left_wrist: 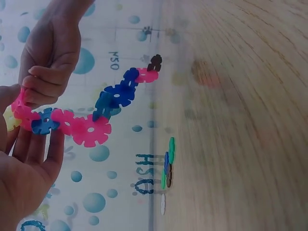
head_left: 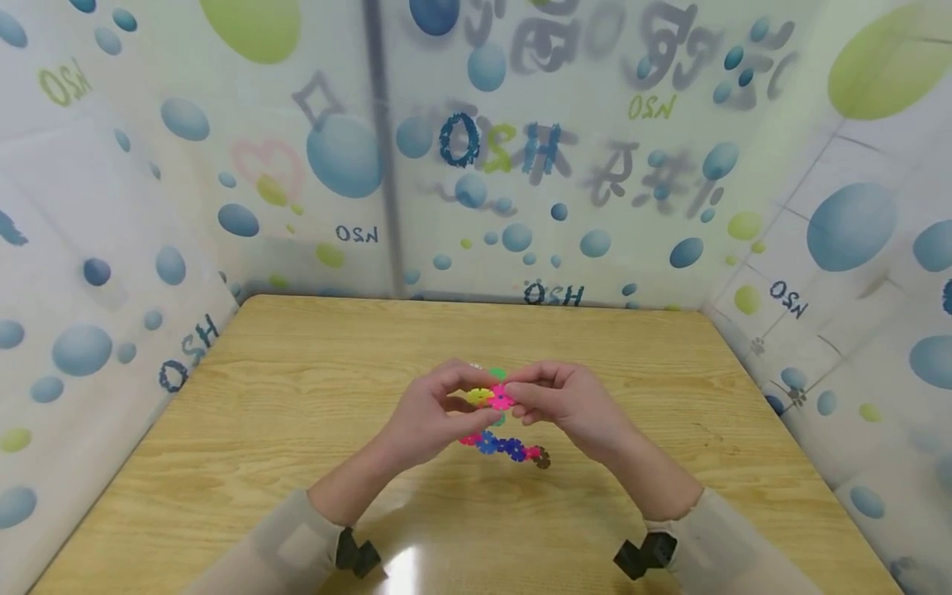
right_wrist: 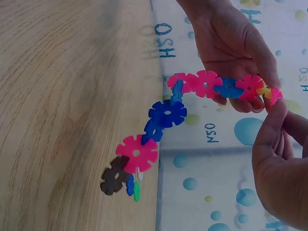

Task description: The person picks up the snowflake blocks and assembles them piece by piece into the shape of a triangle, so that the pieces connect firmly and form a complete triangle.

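Note:
A chain of linked plastic flower-shaped snap pieces in pink, blue, dark blue and brown hangs below my hands. My left hand holds the chain near a yellow flower piece, its thumb and fingers around that end. Beside the yellow piece, my right hand pinches a pink flower piece between thumb and fingertips. In the right wrist view the chain bends down from the left hand to a brown piece at its free end. Fingers partly hide the join of the yellow and pink pieces.
Loose flower pieces lie on the wooden table beyond my hands, among them a green piece and a white piece. Patterned curtains stand along the table's back and sides.

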The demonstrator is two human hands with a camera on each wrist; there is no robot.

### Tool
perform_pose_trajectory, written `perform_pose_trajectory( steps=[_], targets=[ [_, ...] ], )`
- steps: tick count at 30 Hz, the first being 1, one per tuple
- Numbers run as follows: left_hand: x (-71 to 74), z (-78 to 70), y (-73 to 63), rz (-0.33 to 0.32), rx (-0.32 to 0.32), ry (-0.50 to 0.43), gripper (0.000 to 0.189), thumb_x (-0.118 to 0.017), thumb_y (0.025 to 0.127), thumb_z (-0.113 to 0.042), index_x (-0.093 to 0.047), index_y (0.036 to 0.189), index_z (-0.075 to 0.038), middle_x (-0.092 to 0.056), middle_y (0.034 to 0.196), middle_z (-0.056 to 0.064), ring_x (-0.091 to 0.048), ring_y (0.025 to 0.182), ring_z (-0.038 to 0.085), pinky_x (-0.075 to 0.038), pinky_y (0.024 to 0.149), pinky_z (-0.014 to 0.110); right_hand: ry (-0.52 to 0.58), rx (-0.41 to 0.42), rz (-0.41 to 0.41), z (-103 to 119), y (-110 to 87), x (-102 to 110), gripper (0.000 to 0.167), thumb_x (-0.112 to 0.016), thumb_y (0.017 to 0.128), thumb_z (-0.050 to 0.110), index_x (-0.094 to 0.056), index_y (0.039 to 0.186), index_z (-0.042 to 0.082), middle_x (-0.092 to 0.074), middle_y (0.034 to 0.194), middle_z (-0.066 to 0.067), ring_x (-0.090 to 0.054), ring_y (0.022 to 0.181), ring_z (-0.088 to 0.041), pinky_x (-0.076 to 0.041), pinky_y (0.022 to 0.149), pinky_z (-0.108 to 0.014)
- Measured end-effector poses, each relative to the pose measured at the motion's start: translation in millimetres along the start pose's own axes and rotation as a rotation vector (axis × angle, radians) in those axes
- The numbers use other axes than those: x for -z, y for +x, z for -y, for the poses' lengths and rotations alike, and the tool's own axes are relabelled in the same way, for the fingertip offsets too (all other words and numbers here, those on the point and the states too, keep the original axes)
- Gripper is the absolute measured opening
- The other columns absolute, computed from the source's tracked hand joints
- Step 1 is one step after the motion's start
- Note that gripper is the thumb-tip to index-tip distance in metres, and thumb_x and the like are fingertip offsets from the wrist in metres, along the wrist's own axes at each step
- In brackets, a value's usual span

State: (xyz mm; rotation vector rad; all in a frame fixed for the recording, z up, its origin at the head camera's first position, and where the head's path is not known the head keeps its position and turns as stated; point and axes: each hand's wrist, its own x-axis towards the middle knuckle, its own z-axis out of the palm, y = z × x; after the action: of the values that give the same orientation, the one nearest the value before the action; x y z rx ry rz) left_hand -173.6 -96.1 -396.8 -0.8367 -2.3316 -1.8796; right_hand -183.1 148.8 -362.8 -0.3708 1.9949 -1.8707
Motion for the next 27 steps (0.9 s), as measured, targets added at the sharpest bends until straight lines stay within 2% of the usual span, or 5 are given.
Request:
perform_pose_trajectory(
  steps=[9,15,19,21,27],
  targets=[
    [4.1,0.1,0.0,0.005,0.018,-0.004,0.028,-0.085,0.096,-0.011,-0.075,0.122,-0.015,-0.075,0.123,0.004,-0.073,0.107,0.017,-0.066,0.089,0.034,-0.017,-0.013,-0.019,-3.8,9.0,3.3,0.029,-0.067,0.111,0.029,-0.074,0.119,0.002,-0.076,0.096,-0.002,-0.072,0.086,-0.015,-0.063,0.078,-0.028],
    [8.8,-1.9,-1.9,0.015,0.047,-0.060,0.027,-0.085,0.096,-0.009,-0.074,0.121,-0.011,-0.073,0.123,0.008,-0.076,0.103,0.018,-0.067,0.090,0.035,-0.162,-0.053,-0.029,-24.8,31.4,27.9,0.032,-0.066,0.112,0.035,-0.076,0.118,0.005,-0.076,0.102,-0.005,-0.071,0.091,-0.019,-0.062,0.083,-0.034],
    [10.6,-1.1,-3.4,0.022,0.037,-0.064,0.028,-0.084,0.096,-0.007,-0.074,0.122,-0.011,-0.073,0.124,0.009,-0.075,0.101,0.017,-0.067,0.089,0.034,-0.300,-0.087,0.020,-48.5,46.8,43.9,0.036,-0.070,0.109,0.036,-0.076,0.124,0.004,-0.075,0.115,-0.016,-0.070,0.101,-0.028,-0.062,0.089,-0.042],
    [11.5,-1.2,-4.0,0.026,0.033,-0.059,0.028,-0.084,0.096,-0.007,-0.074,0.122,-0.011,-0.073,0.123,0.009,-0.075,0.099,0.017,-0.067,0.088,0.034,-0.357,-0.104,0.053,-58.7,53.3,48.2,0.035,-0.072,0.108,0.036,-0.076,0.127,0.008,-0.075,0.119,-0.016,-0.068,0.103,-0.028,-0.061,0.088,-0.041],
    [13.3,-2.8,-3.6,0.039,0.032,-0.061,0.028,-0.083,0.097,-0.007,-0.074,0.123,-0.012,-0.073,0.124,0.010,-0.073,0.093,0.018,-0.067,0.083,0.034,-0.512,-0.159,0.173,-74.9,70.5,50.8,0.026,-0.075,0.105,0.036,-0.076,0.129,0.025,-0.076,0.125,-0.001,-0.067,0.107,-0.022,-0.059,0.089,-0.038]
  ],
)
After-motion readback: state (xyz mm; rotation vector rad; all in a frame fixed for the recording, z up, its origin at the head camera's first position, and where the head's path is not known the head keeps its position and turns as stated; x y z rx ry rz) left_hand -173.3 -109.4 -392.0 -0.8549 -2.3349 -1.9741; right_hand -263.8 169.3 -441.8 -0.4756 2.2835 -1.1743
